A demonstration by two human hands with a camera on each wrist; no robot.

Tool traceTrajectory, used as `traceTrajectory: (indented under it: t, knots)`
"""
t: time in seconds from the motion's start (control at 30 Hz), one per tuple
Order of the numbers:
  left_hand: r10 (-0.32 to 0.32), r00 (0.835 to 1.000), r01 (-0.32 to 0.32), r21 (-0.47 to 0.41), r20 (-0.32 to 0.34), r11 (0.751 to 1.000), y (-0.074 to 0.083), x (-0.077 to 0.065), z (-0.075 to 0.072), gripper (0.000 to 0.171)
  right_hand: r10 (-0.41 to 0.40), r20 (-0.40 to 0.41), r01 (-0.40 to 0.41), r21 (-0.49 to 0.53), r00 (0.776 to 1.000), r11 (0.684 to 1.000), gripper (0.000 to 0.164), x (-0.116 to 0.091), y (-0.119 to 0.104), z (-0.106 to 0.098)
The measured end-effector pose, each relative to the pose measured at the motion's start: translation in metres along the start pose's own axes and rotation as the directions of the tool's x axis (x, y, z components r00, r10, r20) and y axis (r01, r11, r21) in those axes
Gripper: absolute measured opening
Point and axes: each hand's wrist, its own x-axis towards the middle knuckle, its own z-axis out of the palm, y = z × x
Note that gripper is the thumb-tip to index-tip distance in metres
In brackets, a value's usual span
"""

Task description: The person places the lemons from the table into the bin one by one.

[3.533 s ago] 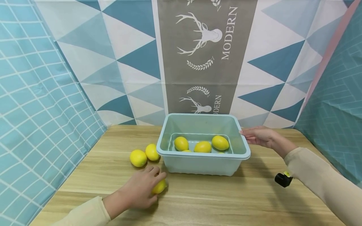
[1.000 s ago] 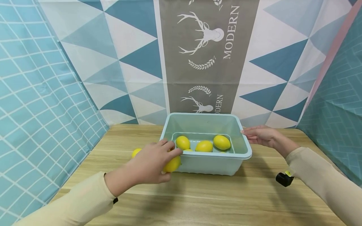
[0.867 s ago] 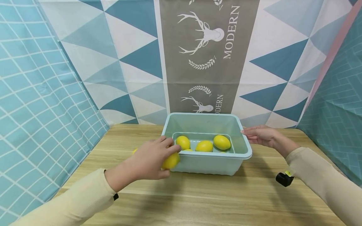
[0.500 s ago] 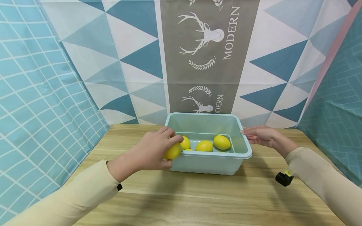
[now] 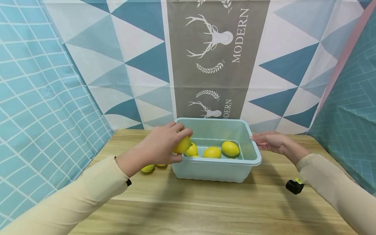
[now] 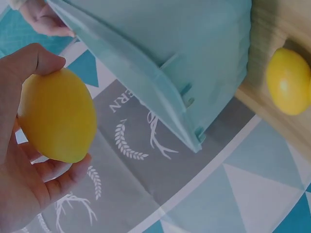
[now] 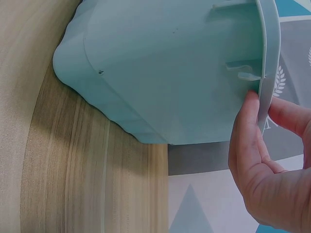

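Observation:
My left hand [image 5: 161, 143] grips a yellow lemon [image 5: 182, 145], held up at the left rim of a light blue-green plastic bin [image 5: 210, 170]. In the left wrist view the thumb and fingers curl round that lemon [image 6: 58, 116], apart from the bin's edge. Several lemons lie inside the bin, among them one lemon [image 5: 230, 148] at the right and another lemon [image 5: 212, 152] mid-floor; some are partly hidden by the front wall. At the opposite end, my right hand [image 5: 271, 143] pinches the bin's rim [image 7: 270, 58] between thumb and fingers.
Two lemons sit on the wooden table [image 5: 205, 209] left of the bin, a nearer lemon [image 5: 148, 168] and a second lemon [image 5: 161, 165], both partly covered by the left hand. A patterned cloth [image 5: 147, 42] hangs behind. A small black device [image 5: 294, 186] shows beside the right sleeve.
Since the oldest frame, my left hand has lifted the lemon off the table and carried it up and right to the bin's left rim. The right hand stays at the bin's right end.

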Motion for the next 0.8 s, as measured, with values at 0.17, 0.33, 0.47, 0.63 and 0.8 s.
traceTrajectory:
  t: [0.17, 0.33, 0.47, 0.63, 0.8]
  knots:
    - [0.002, 1.0, -0.002, 0.012, -0.016, 1.0, -0.002, 0.008, -0.005, 0.052, 0.004, -0.001, -0.004, -0.005, 1.0, 1.0, 0.01, 0.0, 0.0, 0.0]
    - [0.009, 1.0, -0.008, 0.031, -0.02, 0.999, -0.004, 0.016, -0.008, 0.052, 0.006, -0.003, -0.006, -0.008, 1.0, 1.0, 0.009, -0.001, -0.001, 0.0]
    - [0.011, 1.0, -0.011, 0.04, -0.003, 0.999, -0.005, 0.022, -0.011, 0.052, 0.008, -0.003, -0.008, -0.005, 1.0, 1.0, 0.009, -0.001, -0.001, 0.0]
    - [0.015, 1.0, -0.016, 0.05, 0.022, 0.999, -0.008, 0.033, -0.015, 0.054, 0.009, -0.002, -0.009, 0.0, 1.0, 1.0, 0.009, -0.001, -0.001, 0.0]
    - [0.007, 0.999, -0.009, 0.064, 0.037, 0.998, -0.008, 0.043, -0.023, 0.055, 0.01, -0.001, -0.01, -0.002, 1.0, 1.0, 0.017, 0.0, -0.001, 0.0]
